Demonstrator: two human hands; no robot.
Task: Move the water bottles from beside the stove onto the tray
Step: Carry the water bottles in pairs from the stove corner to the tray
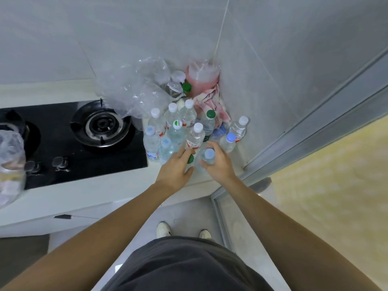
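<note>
Several clear water bottles (195,136) with white, blue and green caps stand crowded on the white counter (88,196) to the right of the black gas stove (84,139). My left hand (176,168) curls round a green-capped bottle (190,159) at the front of the group. My right hand (218,162) curls round a pale-blue-capped bottle (207,155) beside it. No tray is in view.
Crumpled clear plastic wrap (136,87) lies behind the bottles. A pink jug (201,77) and a pink-white cloth (212,103) fill the wall corner. A sliding door frame (315,133) runs along the right. A blurred plastic bag (10,158) sits at far left.
</note>
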